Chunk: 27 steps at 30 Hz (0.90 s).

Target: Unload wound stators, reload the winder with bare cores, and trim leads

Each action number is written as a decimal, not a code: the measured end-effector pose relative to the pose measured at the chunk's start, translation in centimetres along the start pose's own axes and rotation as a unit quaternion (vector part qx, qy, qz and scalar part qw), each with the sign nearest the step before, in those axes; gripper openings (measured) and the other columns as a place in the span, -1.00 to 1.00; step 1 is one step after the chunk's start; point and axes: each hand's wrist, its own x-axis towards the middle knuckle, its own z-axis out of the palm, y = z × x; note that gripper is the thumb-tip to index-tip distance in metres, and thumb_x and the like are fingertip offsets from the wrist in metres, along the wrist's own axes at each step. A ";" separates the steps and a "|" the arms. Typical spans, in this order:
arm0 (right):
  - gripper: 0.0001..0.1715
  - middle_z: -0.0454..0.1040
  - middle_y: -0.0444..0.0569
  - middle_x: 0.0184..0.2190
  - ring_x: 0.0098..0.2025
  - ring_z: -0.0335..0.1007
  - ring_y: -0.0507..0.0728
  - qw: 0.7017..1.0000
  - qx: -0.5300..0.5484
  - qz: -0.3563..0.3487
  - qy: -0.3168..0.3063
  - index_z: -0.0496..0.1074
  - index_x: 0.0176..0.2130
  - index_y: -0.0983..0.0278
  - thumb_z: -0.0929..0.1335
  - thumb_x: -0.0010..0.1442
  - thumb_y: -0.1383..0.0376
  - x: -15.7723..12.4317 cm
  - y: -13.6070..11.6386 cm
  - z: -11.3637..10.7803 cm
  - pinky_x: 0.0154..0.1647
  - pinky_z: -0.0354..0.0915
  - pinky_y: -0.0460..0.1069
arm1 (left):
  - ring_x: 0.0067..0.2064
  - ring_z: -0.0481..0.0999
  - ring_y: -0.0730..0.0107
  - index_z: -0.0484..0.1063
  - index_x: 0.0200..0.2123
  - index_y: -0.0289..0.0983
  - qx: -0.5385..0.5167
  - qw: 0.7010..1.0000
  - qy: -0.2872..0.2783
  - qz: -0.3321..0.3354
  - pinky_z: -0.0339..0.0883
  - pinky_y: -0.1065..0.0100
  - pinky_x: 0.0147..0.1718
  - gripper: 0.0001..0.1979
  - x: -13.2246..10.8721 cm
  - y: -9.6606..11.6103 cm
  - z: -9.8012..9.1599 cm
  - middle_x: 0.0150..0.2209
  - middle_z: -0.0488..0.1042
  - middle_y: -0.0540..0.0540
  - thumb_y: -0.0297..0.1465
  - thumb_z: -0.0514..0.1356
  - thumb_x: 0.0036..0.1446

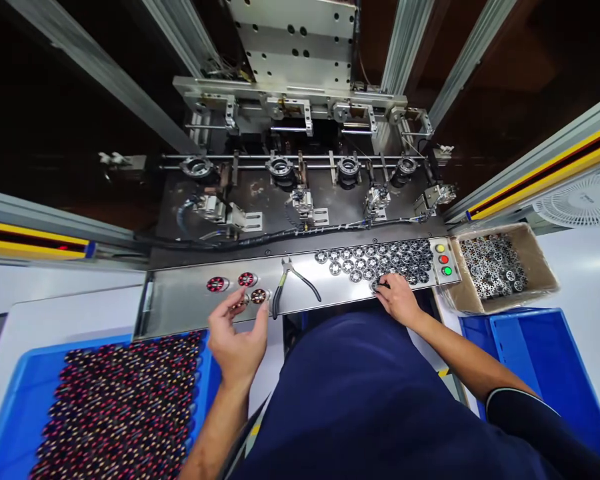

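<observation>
My left hand (237, 343) hovers at the front edge of the metal tray (170, 300), thumb and fingers spread around small round wound cores. Two red-wound cores (217, 284) lie beyond it, and a copper-coloured wound core (259, 295) sits near the thumb tip. Another core is partly hidden behind the fingers. My right hand (400, 301) pinches a round spoked metal disc (375, 286) at the tray's front edge; the fingertips cover part of it. Several matching spoked discs (359, 264) lie in rows just beyond. Between the hands rest cutting pliers (282, 287) with dark green handles, jaws pointing away.
A machine with several ring-shaped fixtures (281, 168) stands behind the tray. Yellow, red and green buttons (445, 259) sit at its right end. A cardboard box (535, 267) holds more discs; a blue crate (27, 393) holds many wound cores. Another blue bin (545, 360) stands right.
</observation>
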 end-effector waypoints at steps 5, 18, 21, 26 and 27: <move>-0.79 0.41 0.16 -0.10 -0.09 0.25 0.27 0.998 -0.029 -0.047 -0.041 0.53 -0.11 0.29 0.31 0.33 0.35 0.5 0.9 -0.9 -0.10 0.24 0.13 | 0.05 0.58 0.11 0.40 0.02 -0.27 -0.008 0.998 -0.051 -0.026 0.49 0.09 0.02 -0.59 -0.5 0.4 0.2 0.01 0.56 -0.24 -0.28 0.33 0.13; -0.74 0.44 0.11 -0.11 -0.06 0.24 0.19 0.947 -0.079 -0.261 -0.169 0.51 -0.25 0.35 0.26 0.40 0.39 6.0 -2.4 -0.8 -0.03 0.20 0.08 | -0.19 0.59 0.25 0.54 -0.21 -0.23 -0.089 0.967 -0.228 -0.071 0.45 0.19 -0.07 -0.79 -1.5 2.6 3.9 -0.18 0.65 -0.11 -0.25 0.29 0.11; -0.75 0.46 0.13 -0.07 -0.03 0.26 0.20 0.935 -0.074 -0.298 -0.178 0.50 -0.22 0.37 0.25 0.40 0.38 7.8 -4.3 -0.2 0.00 0.23 0.09 | -0.22 0.57 0.24 0.56 -0.22 -0.24 -0.108 0.959 -0.241 -0.103 0.43 0.16 -0.08 -0.78 -1.7 2.3 3.9 -0.20 0.65 -0.13 -0.26 0.30 0.09; -0.78 0.51 0.09 -0.21 -0.09 0.33 0.19 0.928 -0.049 -0.330 -0.167 0.46 -0.20 0.36 0.23 0.38 0.44 10.3 -5.4 0.5 0.01 0.28 0.09 | -0.20 0.56 0.22 0.57 -0.23 -0.26 -0.156 0.941 -0.243 -0.176 0.38 0.13 -0.03 -0.75 -1.7 1.8 3.8 -0.19 0.63 -0.16 -0.25 0.34 0.05; -0.80 0.51 0.08 -0.24 -0.11 0.34 0.18 0.927 -0.040 -0.335 -0.161 0.46 -0.21 0.35 0.24 0.36 0.45 10.7 -5.4 0.5 0.00 0.29 0.08 | -0.20 0.56 0.23 0.56 -0.23 -0.27 -0.171 0.935 -0.242 -0.194 0.38 0.13 -0.03 -0.74 -1.6 1.7 3.9 -0.19 0.63 -0.16 -0.24 0.36 0.04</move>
